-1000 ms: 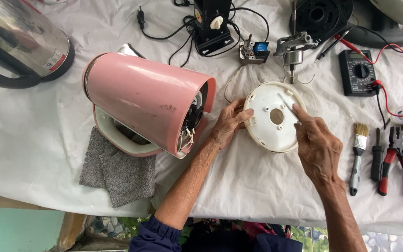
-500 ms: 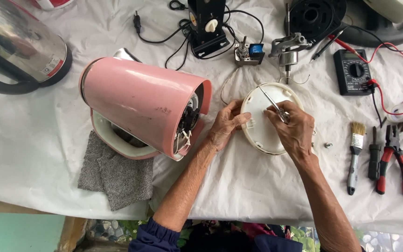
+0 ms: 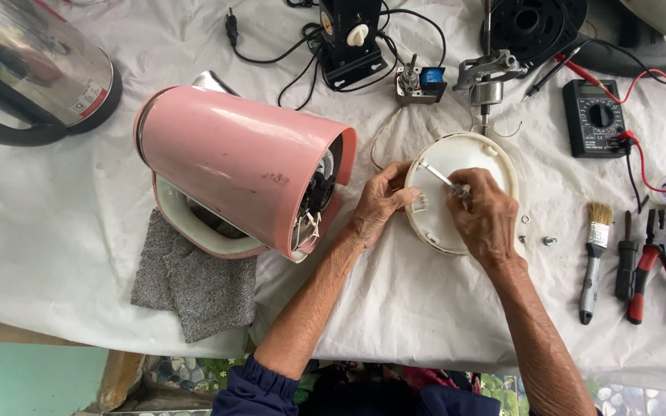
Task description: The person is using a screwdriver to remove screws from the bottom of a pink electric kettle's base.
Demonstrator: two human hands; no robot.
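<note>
**White plastic base plate, steadied and worked with a thin tool**

A round white base plate [image 3: 464, 166] is seen lying flat on the white cloth-covered table [image 3: 55, 254], just right of a pink kettle body [image 3: 240, 173] tipped on its side. The plate's left rim is pinched by the left hand [image 3: 379, 204], thumb on top and fingers at the edge — a light, steadying hold. A thin metal tool [image 3: 437, 173] is clasped in the right hand [image 3: 487, 219], its tip laid across the plate's face.

The plate is judged light, stiff and thin-walled — likely to slide on the cloth and to crack if levered hard. The rim is the safest place for it to be held, as is done here; the small moulded parts on its face are best left untouched. Its smooth surface may be slippery.

Small loose fasteners [image 3: 537, 231] are seen beside the plate, with a paintbrush [image 3: 593, 258] and red-handled pliers [image 3: 657, 266] farther right and a multimeter [image 3: 597, 117] above them.
</note>
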